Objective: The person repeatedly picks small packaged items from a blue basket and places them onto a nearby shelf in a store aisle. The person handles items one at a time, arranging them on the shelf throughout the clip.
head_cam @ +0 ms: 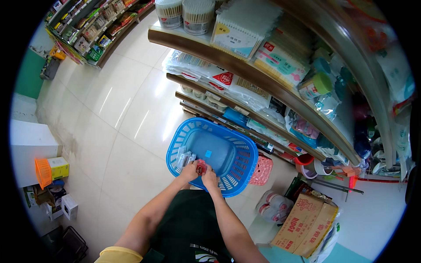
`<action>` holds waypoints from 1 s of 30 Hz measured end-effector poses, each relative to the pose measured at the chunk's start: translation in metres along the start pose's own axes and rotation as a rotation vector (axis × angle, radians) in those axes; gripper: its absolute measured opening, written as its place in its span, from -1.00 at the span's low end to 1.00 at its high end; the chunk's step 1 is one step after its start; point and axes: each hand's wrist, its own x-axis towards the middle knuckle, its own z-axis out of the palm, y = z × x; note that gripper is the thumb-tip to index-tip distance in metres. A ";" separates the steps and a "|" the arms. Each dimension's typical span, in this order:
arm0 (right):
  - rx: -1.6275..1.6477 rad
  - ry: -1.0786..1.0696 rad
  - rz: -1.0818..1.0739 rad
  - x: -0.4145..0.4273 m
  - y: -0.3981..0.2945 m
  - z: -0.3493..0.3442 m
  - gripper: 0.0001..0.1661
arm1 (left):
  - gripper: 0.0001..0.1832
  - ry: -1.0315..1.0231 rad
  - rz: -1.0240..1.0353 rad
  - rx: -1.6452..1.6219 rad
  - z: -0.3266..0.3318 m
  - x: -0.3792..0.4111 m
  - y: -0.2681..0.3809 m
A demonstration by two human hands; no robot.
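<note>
A small red package (201, 167) is held between my left hand (189, 171) and my right hand (210, 179), over the near side of a blue plastic basket (255, 154). The fingers of both hands touch its sides, and what the package contains is too small to tell. Inside the basket, just beyond my left hand, lie several small clear and silvery packs (184, 158). A light blue square (208, 154) shows on the basket's floor. Part of the basket's near rim is hidden by my wrists.
Store shelves (230, 62) with cotton swabs and toothpicks rise close on the right. A pink plastic stool (262, 170) is partly under the basket. Cardboard box (304, 223) and wrapped bottles (274, 207) stand at lower right. Boxes and an orange basket (42, 173) are at left.
</note>
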 end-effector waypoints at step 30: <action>0.076 0.620 -0.184 -0.077 0.004 -0.128 0.12 | -0.28 0.198 0.244 -0.149 -0.035 -0.026 0.169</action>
